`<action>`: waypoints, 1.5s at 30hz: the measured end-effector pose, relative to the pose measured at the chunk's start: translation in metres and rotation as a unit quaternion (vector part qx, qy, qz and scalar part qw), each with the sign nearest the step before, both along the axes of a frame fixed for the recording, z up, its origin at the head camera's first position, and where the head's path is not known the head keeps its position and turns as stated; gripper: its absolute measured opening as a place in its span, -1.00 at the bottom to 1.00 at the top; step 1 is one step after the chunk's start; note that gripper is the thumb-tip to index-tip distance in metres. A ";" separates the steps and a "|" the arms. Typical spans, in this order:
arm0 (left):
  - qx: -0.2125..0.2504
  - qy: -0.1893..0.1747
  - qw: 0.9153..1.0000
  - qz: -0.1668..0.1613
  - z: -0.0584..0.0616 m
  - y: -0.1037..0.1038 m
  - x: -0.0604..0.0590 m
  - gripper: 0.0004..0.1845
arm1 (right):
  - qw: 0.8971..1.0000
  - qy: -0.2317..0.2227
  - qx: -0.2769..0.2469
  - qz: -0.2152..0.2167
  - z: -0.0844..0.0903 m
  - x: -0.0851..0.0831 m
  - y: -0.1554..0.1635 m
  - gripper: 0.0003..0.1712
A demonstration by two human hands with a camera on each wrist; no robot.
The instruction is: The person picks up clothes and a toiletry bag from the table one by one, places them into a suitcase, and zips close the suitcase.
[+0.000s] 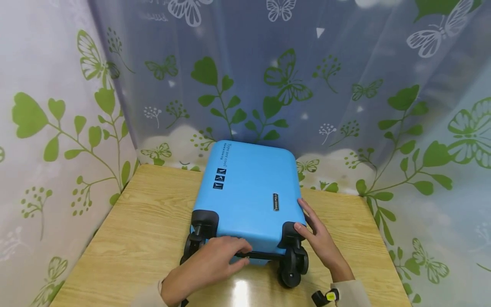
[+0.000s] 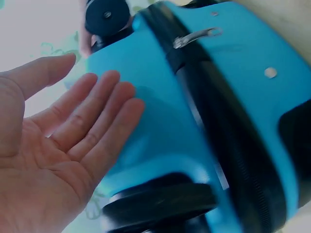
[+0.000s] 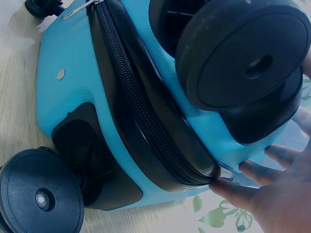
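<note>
Leafy curtain (image 1: 245, 76) behind blue suitcase (image 1: 249, 192); wheels (image 1: 293, 264) seemingly block right hand (image 1: 320, 238).

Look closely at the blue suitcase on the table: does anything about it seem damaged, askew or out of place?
Nothing stands out. The blue suitcase lies flat on the wooden table, shell unmarked, zipper closed along the stretch in view, and the wheels look intact. The left hand and right hand rest at its wheel end.

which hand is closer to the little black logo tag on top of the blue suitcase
Right. The right hand rests on the blue suitcase at its near right corner, just right of and below the logo tag. The left hand lies on the near edge, farther down and left.
</note>
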State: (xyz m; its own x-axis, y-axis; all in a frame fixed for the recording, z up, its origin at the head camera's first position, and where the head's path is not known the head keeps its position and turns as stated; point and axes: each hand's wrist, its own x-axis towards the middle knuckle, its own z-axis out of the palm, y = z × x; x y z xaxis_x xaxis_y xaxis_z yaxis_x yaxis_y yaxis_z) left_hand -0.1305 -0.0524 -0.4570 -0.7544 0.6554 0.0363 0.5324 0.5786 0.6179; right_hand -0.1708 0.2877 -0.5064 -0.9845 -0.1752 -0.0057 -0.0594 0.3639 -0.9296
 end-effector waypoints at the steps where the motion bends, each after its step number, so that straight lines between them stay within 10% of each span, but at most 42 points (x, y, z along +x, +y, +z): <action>1: -0.006 -0.002 1.000 0.003 -0.004 0.001 0.000 -0.74 | 1.000 0.000 -0.001 0.001 0.000 0.000 0.000 -0.18; 15: -0.003 0.078 0.996 0.049 -0.046 0.006 0.011 -0.91 | 1.000 0.009 0.002 0.008 0.000 0.000 0.000 -0.19; 22: -0.025 0.060 0.996 0.060 -0.065 0.002 0.011 -0.89 | 0.995 0.076 0.060 0.032 0.010 0.002 -0.004 -0.29; 35: 0.063 0.020 0.993 0.103 -0.111 0.012 0.011 -0.69 | 0.954 0.174 0.238 0.055 0.043 0.023 -0.033 -0.18; 45: 0.106 0.048 0.984 0.136 -0.123 0.020 0.014 -0.75 | 0.919 0.194 0.338 0.064 0.047 0.030 -0.045 -0.04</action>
State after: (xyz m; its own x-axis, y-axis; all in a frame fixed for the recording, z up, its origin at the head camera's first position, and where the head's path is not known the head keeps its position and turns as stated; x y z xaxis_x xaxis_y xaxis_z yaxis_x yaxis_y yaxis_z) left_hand -0.1167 -0.0322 -0.5795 -0.8868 0.4005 0.2306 0.4384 0.5714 0.6938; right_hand -0.1409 0.2429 -0.4591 -0.9071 -0.3752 0.1907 -0.4208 0.8177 -0.3929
